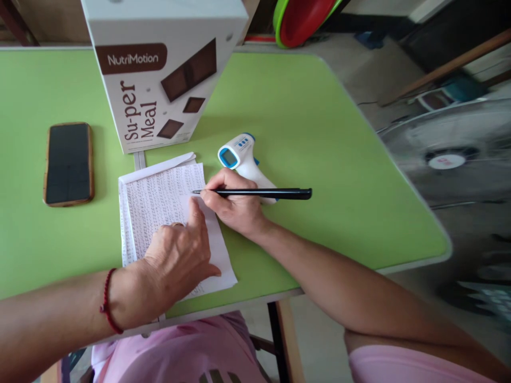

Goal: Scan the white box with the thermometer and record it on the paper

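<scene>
A black pen (263, 193) lies in the pinch of my right hand (235, 205), its tip at the right part of a written line on the paper. The paper (159, 205) is covered in rows of handwriting, with further sheets under it and a folded-over top edge. My left hand (179, 252) rests on the paper, index finger stretched toward the pen tip and thumb spread out to the right. A ring and a red cord bracelet (107, 303) are on that side. Just beyond my right hand lies a white and blue infrared thermometer (245, 159), its handle partly hidden.
A tall white NutriMotion box (138, 101) stands behind the paper on the green table (319, 138). At the left lies a phone (68, 164) in a brown case. A fan (447, 159) stands beyond the right edge, and a red and green basin (303, 21) is behind the table.
</scene>
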`<state>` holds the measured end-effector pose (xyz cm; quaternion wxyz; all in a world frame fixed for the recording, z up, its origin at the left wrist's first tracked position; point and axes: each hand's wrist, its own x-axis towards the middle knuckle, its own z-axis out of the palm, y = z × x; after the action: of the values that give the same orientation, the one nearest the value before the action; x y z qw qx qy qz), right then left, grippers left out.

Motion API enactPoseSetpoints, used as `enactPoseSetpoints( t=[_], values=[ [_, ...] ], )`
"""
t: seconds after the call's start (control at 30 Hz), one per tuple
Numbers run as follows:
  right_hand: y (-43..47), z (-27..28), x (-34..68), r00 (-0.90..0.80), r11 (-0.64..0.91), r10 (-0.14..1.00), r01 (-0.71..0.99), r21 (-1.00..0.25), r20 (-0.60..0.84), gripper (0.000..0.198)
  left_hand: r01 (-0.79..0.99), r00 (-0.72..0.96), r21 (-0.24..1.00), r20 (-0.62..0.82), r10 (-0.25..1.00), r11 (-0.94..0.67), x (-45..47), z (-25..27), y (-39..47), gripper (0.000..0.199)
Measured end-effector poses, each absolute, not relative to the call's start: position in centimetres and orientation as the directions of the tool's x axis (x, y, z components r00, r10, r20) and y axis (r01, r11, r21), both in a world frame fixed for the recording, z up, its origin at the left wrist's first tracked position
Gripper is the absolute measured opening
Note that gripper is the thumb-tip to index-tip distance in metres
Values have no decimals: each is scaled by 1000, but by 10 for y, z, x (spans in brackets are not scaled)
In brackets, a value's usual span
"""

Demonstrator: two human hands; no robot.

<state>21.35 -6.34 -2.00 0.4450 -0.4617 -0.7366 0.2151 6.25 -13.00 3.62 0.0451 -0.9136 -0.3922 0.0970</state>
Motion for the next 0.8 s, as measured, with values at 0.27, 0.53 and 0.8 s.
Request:
enactPoseSetpoints(
  t=[0.27,0.53,0.8],
  values=[
    [-63,-20,214,-197,509,857,473,-719,477,17,723,664,-114,-157,731,-682,62,36,-129,81],
    [-63,-21,213,-154,501,856,480,-720,493,17,698,681,-175,-135,720,-694,63,37,-129,82],
    [-63,-19,215,-205,495,866,472,-730,456,17,710,672,-158,-143,727,-687,63,36,-129,78]
  ],
)
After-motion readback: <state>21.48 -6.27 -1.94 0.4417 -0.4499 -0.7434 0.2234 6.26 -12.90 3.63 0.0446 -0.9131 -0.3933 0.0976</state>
